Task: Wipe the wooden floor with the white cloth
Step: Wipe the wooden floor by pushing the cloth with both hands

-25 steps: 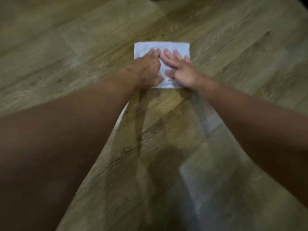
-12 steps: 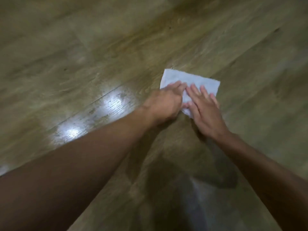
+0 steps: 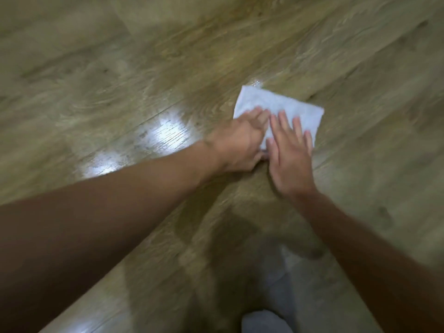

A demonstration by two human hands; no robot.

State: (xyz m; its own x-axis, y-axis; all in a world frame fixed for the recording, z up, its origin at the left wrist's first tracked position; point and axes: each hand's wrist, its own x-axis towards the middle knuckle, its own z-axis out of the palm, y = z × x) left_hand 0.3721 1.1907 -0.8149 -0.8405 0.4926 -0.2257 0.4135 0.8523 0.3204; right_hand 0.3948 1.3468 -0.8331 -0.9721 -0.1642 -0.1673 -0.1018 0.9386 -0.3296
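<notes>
A folded white cloth point(image 3: 274, 104) lies flat on the wooden floor point(image 3: 144, 68), right of centre. My left hand point(image 3: 237, 140) presses on the cloth's near left part, fingers curled over it. My right hand point(image 3: 290, 152) lies flat beside it, fingers spread on the cloth's near right part. Both hands touch each other and hide the cloth's near edge. The frame is blurred by motion.
A bright light reflection point(image 3: 165, 133) shines on the planks left of my left hand. Shadows of my arms and head fall on the floor below the hands. A pale grey shape point(image 3: 264, 320) shows at the bottom edge.
The cloth and both hands have shifted right and nearer in the view, with the cloth turned slightly. A bright reflection on the floor has come into view at the left.
</notes>
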